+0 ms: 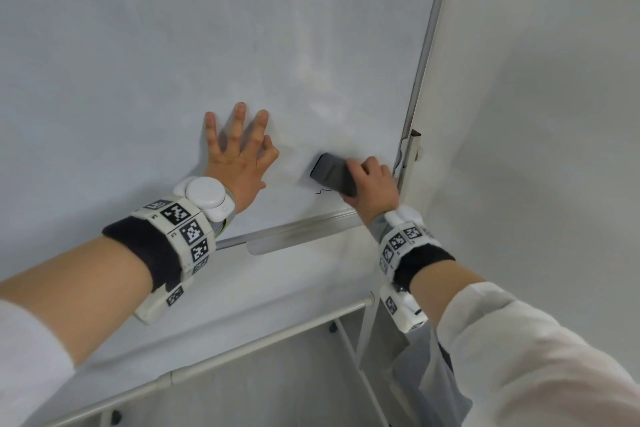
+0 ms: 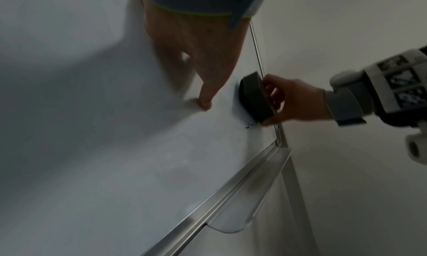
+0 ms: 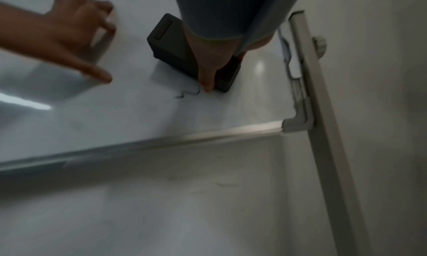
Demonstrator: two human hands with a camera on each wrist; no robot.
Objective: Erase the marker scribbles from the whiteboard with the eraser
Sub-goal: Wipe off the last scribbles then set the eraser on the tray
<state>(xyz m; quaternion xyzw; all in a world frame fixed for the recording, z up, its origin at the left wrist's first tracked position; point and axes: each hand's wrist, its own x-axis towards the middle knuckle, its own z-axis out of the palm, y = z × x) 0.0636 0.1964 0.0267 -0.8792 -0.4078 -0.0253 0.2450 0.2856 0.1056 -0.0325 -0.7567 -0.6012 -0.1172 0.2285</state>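
While the whiteboard [image 1: 173, 45] looked mostly clean, left hand [image 1: 239, 156] braced flat, fingers spread, holding nothing. Right hand [image 1: 372, 184] gripped eraser [image 1: 332, 173] near lower right corner. Last scribble [image 1: 320, 191] just below: wipe downward, pad kept flat.

We see a plain, matte white wall [image 1: 554, 97] filling the right side, softly and evenly lit. Below, a pale grey smooth floor [image 1: 277, 392] shows between the thin white metal stand tubes [image 1: 263, 340], which cross it diagonally.
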